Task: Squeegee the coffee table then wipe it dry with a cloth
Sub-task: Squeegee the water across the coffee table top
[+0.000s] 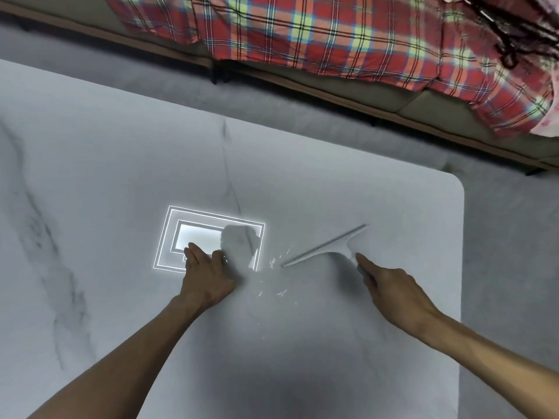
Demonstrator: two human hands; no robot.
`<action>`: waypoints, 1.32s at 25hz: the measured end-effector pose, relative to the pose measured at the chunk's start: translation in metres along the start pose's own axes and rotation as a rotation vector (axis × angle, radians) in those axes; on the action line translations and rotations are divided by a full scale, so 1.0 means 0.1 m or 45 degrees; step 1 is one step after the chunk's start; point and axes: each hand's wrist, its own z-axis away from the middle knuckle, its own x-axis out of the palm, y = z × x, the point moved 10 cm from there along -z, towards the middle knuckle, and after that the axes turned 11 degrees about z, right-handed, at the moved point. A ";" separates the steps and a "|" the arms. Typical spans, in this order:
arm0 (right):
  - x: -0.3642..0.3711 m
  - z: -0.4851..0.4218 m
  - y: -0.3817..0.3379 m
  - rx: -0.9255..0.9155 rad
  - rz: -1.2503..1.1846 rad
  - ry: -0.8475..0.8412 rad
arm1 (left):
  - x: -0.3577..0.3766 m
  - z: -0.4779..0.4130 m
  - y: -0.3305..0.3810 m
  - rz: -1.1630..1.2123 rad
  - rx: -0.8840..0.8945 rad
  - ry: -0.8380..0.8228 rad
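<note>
White stone with grey veins makes the smooth, shiny coffee table (121,176). From the head view, the squeegee step looks to be on. The right hand (393,294) grips the handle of the thin, T-shaped squeegee (326,244), its blade down beside small water drops (278,261). The left hand (205,276) lies on the table touching a soft pale cloth (239,243); I cannot tell if it pinches it. Next, the blade should press flat and sweep through the drops.

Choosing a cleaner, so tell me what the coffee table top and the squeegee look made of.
Coffee table top: looks like polished marble or a marble-print slab; pale grey with dark veins, glossy, with a sharp light reflection. Squeegee: seemingly white plastic, smooth and matte; its blade material is unclear.
</note>
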 end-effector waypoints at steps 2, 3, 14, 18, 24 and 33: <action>-0.30 -0.18 0.08 -0.015 0.017 0.094 | 0.04 -0.06 -0.02 -0.041 0.015 0.051; -0.51 -0.35 0.10 -0.026 0.049 0.214 | 0.07 -0.09 -0.03 -0.075 0.051 0.102; -0.22 -0.58 0.40 -0.026 -0.196 0.277 | 0.33 0.04 0.89 0.101 0.244 0.296; 0.23 0.17 0.69 -0.020 -0.242 -0.085 | 0.55 -0.07 1.29 -0.081 0.370 0.275; -0.74 -0.81 1.43 0.114 -0.269 0.420 | 0.65 -0.32 1.59 -0.110 0.395 0.223; -0.12 -0.71 1.40 0.195 -0.327 0.210 | 0.81 -0.57 1.61 -0.170 0.157 0.118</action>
